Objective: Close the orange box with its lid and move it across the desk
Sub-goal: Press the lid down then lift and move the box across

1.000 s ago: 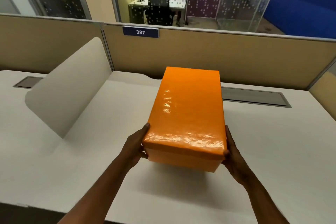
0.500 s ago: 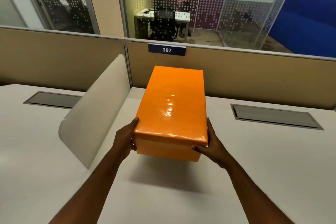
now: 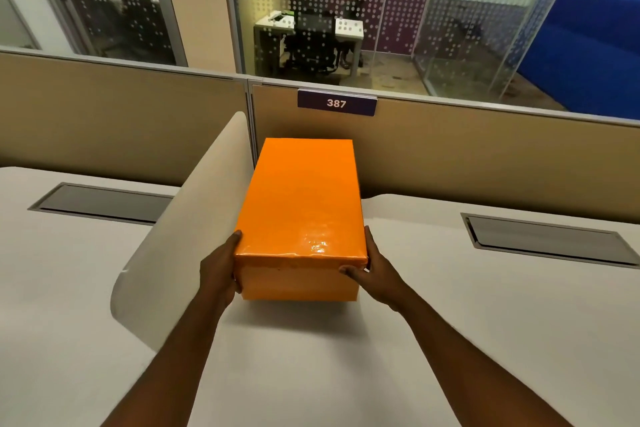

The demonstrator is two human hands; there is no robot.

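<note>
The orange box (image 3: 298,281) has its glossy orange lid (image 3: 304,198) seated on top, long side running away from me. It lies over the white desk (image 3: 485,322), close beside the curved divider. My left hand (image 3: 218,270) presses the box's near left side, and my right hand (image 3: 372,270) grips the near right corner with the thumb on the front face. Whether the box's underside touches the desk is unclear; a shadow lies under its front edge.
A white curved divider (image 3: 180,218) stands just left of the box. A tan partition wall (image 3: 467,156) with a "387" plate (image 3: 336,103) closes the back. Grey cable trays sit at the left (image 3: 100,201) and the right (image 3: 543,239).
Both hands have carried the closed box leftwards and farther from me, from mid-desk to right beside the divider and nearer the back partition. The grip on both sides is unchanged.
</note>
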